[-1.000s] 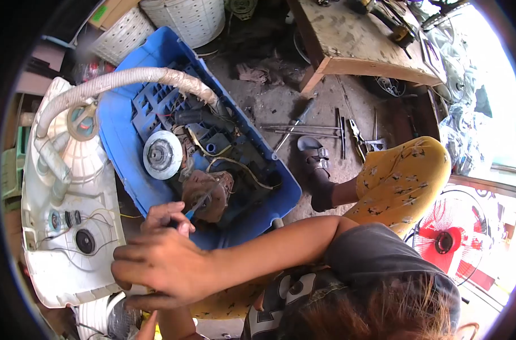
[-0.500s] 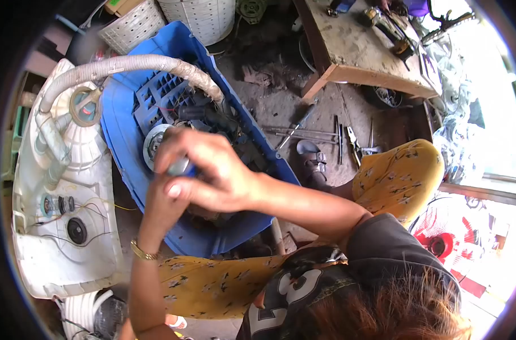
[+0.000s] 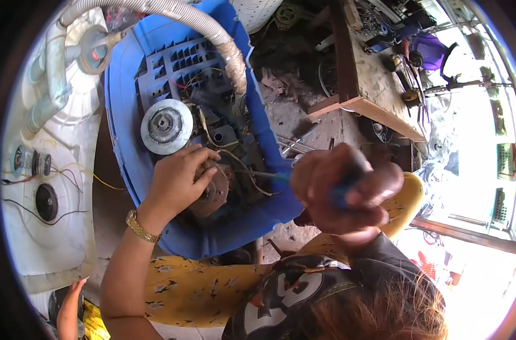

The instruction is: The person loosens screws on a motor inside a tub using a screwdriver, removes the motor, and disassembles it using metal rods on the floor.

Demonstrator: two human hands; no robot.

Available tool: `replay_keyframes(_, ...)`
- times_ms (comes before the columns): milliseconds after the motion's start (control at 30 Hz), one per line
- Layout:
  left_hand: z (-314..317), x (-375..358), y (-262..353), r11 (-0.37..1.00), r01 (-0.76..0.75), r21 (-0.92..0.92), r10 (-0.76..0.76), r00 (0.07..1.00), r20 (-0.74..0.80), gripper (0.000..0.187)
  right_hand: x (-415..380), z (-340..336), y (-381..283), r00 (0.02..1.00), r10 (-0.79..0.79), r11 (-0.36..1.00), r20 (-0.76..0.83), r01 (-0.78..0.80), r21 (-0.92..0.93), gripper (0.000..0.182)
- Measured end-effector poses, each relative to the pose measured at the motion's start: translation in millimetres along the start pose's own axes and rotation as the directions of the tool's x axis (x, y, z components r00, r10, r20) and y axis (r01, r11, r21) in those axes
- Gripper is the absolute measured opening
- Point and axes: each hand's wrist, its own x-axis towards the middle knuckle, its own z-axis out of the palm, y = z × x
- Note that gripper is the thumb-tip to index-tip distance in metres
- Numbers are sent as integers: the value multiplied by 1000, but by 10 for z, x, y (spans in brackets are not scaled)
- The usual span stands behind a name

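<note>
A blue plastic washing machine housing lies on the floor before me with its inner parts showing. In it sits a pale round pulley, and nearer to me a rusty round motor. My left hand, with a gold watch at the wrist, has its fingers curled over the top of the motor. My right hand is closed around the blue handle of a screwdriver, whose thin shaft points left toward the motor. Blur smears the right fingers. A ribbed grey hose arches over the housing.
At left stands a white plastic shell with wires and round fittings. A wooden table holding tools is at the upper right. Metal rods lie on the floor. Another person's arm shows at lower left.
My hands, together above the housing before, are now apart. The left has come down onto the motor; the right has moved right with the screwdriver. The view has shifted.
</note>
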Motion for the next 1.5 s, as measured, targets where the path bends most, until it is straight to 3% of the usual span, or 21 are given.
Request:
replay_keyframes(367, -174, 61, -188, 968, -23, 250, 1, 996, 87, 19, -77, 34, 170, 1000, -27, 995, -4, 26, -92, 34)
replay_keyframes(500, -142, 149, -129, 954, -88, 287, 56, 991, 118, 20, -84, 10, 101, 999, 40, 959, 17, -33, -282, 34)
replay_keyframes(600, -85, 200, -157, 946, -137, 294, 101, 986, 134, 20, -87, 3, 77, 999, 45, 960, 17, -38, -279, 34)
replay_keyframes(667, -26, 214, -217, 940, -183, 288, 153, 980, 124, 19, -139, -7, 127, 999, -39, 983, 28, 44, -176, 33)
replay_keyframes(900, 97, 316, -79, 933, -268, 238, 197, 938, 285, 22, -187, -6, 117, 996, -81, 992, -26, 78, -94, 33)
replay_keyframes(1000, 152, 406, -39, 917, -333, 220, 263, 918, 295, 24, -187, -30, 74, 999, -22, 961, 29, 30, -275, 30)
replay_keyframes(1067, 162, 460, -83, 908, -372, 192, 316, 910, 270, 25, -194, -26, 75, 999, -51, 960, 20, 54, -276, 29)
replay_keyframes(1167, -214, 469, -135, 881, -93, 464, -97, 925, 368, 29, -138, -123, -6, 997, -56, 959, 43, 66, -276, 31)
replay_keyframes(1233, -547, 392, -398, 831, 30, 556, -286, 880, 379, 38, -20, -233, -229, 993, -75, 986, -86, 61, -158, 35)
replay_keyframes(1300, -844, 203, -565, 808, 200, 554, -456, 807, 374, 42, 112, -264, -632, 922, 99, 903, -376, -242, -355, 37)
replay_keyframes(1333, -894, 50, -853, 726, 290, 623, -591, 726, 350, 46, 136, -341, -734, 927, 115, 881, -358, -261, -393, 35)
replay_keyframes(1367, -912, -118, -944, 711, 438, 549, -680, 626, 382, 51, 159, -418, -836, 931, 132, 858, -339, -279, -431, 34)
replay_keyframes(1400, -928, -263, -1041, 627, 401, 668, -764, 483, 427, 56, 190, -481, -929, 944, 182, 840, -277, -295, -455, 33)
replay_keyframes(1433, -883, -425, -1060, 613, 404, 679, -784, 417, 459, 61, 225, -489, -987, 945, 293, 829, -146, -328, -454, 32)
replay_keyframes(1467, -805, -629, -1217, 670, 312, 673, -724, 473, 502, 65, 275, -501, -1038, 916, 402, 817, 2, -357, -452, 31)
replay_keyframes(1500, -689, -776, -1342, 631, 386, 673, -767, 436, 470, 66, 342, -535, -1077, 882, 459, 811, 106, -368, -454, 30)
